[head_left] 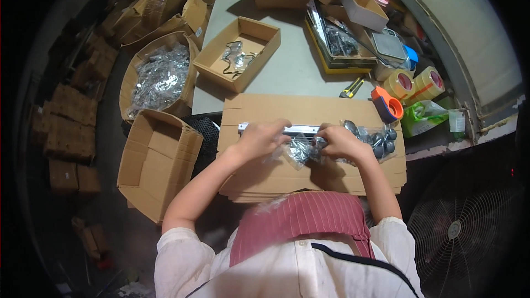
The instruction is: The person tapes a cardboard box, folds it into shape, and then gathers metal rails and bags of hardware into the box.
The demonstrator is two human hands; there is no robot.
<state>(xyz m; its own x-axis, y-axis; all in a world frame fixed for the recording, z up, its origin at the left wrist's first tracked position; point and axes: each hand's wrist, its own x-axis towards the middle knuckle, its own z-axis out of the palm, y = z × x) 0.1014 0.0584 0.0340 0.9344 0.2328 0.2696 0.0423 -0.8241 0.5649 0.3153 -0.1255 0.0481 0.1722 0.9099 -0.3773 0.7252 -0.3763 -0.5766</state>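
Note:
A clear plastic bag of small metal parts lies in front of me on a stack of flat cardboard. My left hand is curled at the bag's left side, thumb and fingers on the plastic. On the other side my right hand pinches the bag, its fingertips partly hidden. Just behind the bag runs a silver metal rail, with the left fingers close over it. Several dark round pieces like caster wheels, some in clear plastic, sit right of my right hand.
An open carton stands at left, near a box of clear-bagged parts. A shallow box is on the table. A tape dispenser, tape rolls and a utility knife lie at right. A fan is lower right.

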